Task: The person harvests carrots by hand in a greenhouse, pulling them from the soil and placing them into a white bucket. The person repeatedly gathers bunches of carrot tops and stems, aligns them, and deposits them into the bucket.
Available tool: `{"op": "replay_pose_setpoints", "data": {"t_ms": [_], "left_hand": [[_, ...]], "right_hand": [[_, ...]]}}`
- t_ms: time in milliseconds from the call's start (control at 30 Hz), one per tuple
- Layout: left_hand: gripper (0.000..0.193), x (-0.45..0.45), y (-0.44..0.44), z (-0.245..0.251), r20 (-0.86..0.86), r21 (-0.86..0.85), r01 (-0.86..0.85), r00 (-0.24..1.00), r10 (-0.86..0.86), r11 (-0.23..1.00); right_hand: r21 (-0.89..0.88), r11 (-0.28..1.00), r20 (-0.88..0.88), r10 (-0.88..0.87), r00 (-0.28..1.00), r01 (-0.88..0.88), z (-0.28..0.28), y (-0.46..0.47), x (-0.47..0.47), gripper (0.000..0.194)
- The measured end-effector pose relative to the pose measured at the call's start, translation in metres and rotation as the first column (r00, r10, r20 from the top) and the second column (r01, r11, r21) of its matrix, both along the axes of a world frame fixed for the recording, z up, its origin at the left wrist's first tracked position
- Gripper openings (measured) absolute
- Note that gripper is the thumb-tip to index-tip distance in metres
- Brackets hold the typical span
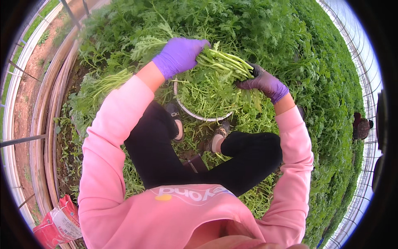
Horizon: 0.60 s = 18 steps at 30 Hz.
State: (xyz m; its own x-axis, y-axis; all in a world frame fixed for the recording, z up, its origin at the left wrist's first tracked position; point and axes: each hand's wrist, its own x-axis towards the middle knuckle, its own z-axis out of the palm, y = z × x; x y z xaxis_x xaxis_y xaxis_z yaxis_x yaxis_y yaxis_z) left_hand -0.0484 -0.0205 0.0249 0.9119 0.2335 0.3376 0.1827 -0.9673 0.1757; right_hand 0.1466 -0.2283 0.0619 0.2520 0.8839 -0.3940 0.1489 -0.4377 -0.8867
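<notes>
My left hand [180, 57], in a purple glove, is closed around a bunch of leafy greens [227, 63], with the leaves trailing out to the left. At the bunch's stem ends my right hand [267, 83] grips the pale green stalks; its purple glove is stained dark over the fingers. Both hands hold the bunch roughly level, above a round basin [203, 118] on the ground. Loose leaves and stem pieces [202, 98] fill the basin, whose far side is hidden by foliage and the bunch.
Dense feathery-leaved plants [264, 28] grow ahead and to the right. More greens lie in a pile [113, 81] at left. Long boards [53, 109] edge the bed, near a red-and-white sack [62, 221] bearing writing. Another person [362, 127] is far right, beside the greenhouse wall [367, 62].
</notes>
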Motion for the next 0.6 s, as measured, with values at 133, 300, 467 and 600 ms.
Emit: {"op": "replay_pose_setpoints", "data": {"t_ms": [133,300,467,600], "left_hand": [[0.042,0.003,0.002,0.001,0.084,0.088,-0.138,0.988,0.13,0.987],[0.022,0.01,0.001,0.004,0.058,0.109,-0.179,0.983,0.174,0.978],[0.016,0.024,-0.01,0.006,0.031,0.131,-0.215,0.977,0.213,0.968],[0.024,0.039,-0.026,0.009,-0.08,0.122,-0.235,0.966,0.245,0.964]], "right_hand": [[0.152,0.954,-0.223,-0.221,0.949,0.258,-0.039,-0.003,0.024,0.061],[0.172,0.878,-0.782,-0.154,0.604,0.446,-0.052,0.01,0.047,0.037],[0.382,0.724,-0.33,-0.473,0.817,0.574,-0.058,0.041,0.041,0.021],[0.435,0.888,0.784,-0.455,0.423,0.15,-0.076,0.064,0.044,0.026]]}}
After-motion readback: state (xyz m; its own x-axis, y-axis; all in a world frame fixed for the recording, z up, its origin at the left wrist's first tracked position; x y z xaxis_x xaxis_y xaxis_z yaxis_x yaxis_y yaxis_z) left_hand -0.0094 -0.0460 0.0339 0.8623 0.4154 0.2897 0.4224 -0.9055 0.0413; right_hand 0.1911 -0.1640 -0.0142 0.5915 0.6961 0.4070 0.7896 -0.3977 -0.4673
